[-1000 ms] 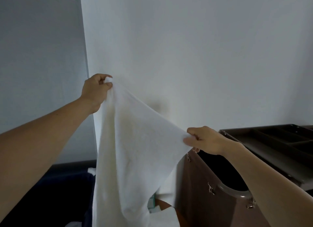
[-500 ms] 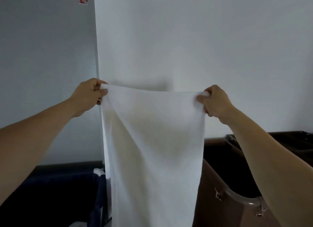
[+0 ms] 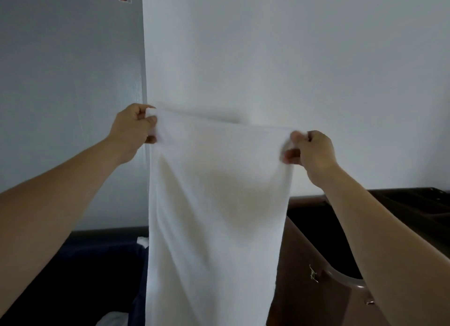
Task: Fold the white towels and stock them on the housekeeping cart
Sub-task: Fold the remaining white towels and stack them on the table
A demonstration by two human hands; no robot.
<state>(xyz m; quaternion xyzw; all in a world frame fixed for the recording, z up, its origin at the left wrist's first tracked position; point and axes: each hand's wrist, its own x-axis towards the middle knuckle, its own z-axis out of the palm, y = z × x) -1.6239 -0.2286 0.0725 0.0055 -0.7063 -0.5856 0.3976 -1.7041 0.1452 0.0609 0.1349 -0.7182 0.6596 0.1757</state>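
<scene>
A white towel (image 3: 214, 216) hangs full length in front of me, stretched by its top edge at chest height. My left hand (image 3: 132, 131) pinches the top left corner, and my right hand (image 3: 313, 150) pinches the top right corner. The cloth falls straight down past the bottom of the view, so its lower end is hidden. The brown housekeeping cart (image 3: 314, 264) stands to the right, partly behind the towel and my right forearm.
The cart has a dark open bin (image 3: 323, 235) and a dark compartment tray (image 3: 418, 208) on top at the right. A dark blue bag (image 3: 97, 272) with white cloth in it stands at the lower left. A pale wall fills the background.
My right hand rose from beside the cart up to the level of my left hand. The towel went from a slanted drape to a flat sheet stretched between both hands.
</scene>
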